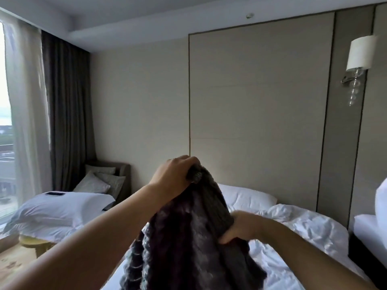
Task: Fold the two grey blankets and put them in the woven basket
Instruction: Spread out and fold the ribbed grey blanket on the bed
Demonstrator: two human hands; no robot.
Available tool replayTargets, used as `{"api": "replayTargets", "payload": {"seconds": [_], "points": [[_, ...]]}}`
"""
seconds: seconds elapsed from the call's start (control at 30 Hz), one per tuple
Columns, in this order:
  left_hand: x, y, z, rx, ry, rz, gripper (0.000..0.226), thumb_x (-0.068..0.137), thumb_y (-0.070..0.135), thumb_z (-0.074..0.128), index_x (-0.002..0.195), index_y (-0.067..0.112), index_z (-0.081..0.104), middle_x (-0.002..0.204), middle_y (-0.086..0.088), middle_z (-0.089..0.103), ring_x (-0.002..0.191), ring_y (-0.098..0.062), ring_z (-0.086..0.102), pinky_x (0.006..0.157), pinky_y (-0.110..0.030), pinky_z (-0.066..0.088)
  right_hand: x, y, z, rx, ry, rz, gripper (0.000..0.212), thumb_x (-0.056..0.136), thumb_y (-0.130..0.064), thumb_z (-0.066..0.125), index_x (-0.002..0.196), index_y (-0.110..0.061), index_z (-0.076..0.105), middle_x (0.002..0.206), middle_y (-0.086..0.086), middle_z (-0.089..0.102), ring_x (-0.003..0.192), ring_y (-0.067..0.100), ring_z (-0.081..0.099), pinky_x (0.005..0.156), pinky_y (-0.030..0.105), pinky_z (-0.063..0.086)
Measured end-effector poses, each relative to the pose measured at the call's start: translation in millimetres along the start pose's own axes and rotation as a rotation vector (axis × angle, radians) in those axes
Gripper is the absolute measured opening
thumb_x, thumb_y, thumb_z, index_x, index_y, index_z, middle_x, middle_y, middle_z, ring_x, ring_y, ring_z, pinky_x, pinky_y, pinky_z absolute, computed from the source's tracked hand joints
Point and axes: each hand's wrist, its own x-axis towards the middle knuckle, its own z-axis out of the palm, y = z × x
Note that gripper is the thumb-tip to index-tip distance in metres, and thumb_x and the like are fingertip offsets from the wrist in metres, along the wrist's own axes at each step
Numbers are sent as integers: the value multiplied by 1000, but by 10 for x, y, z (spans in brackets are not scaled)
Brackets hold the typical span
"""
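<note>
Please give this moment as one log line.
left hand: grips grey blanket top, raised | right hand: grips it lower | blanket: hangs bunched over bed

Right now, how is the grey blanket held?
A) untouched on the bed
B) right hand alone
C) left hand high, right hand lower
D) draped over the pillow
C: the left hand grips the grey blanket at its top, the right hand holds it lower, above the bed.

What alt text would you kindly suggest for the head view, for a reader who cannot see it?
A person's left hand holds a dark grey blanket up by its top while the right hand grips it lower down, above a rumpled white bed.
</note>
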Motion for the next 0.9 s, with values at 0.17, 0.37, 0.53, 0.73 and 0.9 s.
{"api": "replayTargets", "payload": {"seconds": [0.17,0.37,0.53,0.73,0.9], "points": [[-51,-379,-122,48,5,-129,30,78,14,59,105,27,63,102,3,66,90,-31,64,72,-34,47,74,710,156,-179,54,232,11,64,-30,72,68,-21,68,72,-5,63,67,9,60,52,12,41],[-109,-599,107,-45,-97,-252,45,80,4,58,122,22,61,117,-5,61,103,-29,61,89,-34,47,102,767,-573,-417,706,451,34,92,-23,48,122,-12,61,125,12,55,119,31,53,91,30,46],[7,-847,137,-59,81,-452,29,85,4,55,111,12,65,102,-19,65,95,-38,62,82,-37,45,-366,668,-1423,-437,1054,562,34,93,-12,43,119,-10,64,124,20,56,116,38,52,91,42,44],[98,-1058,249,-25,-146,-787,32,91,32,58,105,4,64,105,-21,67,98,-37,63,77,-35,49,-675,1081,-1654,-308,843,733,38,94,-13,40,126,-5,58,135,19,54,119,33,55,93,32,45],[59,-998,569,-138,48,-813,28,91,37,59,99,12,69,99,-22,69,95,-39,63,73,-36,46,-770,1260,-1594,-526,1092,688,37,84,-18,45,114,-26,65,123,11,54,115,34,51,92,41,46]]}}
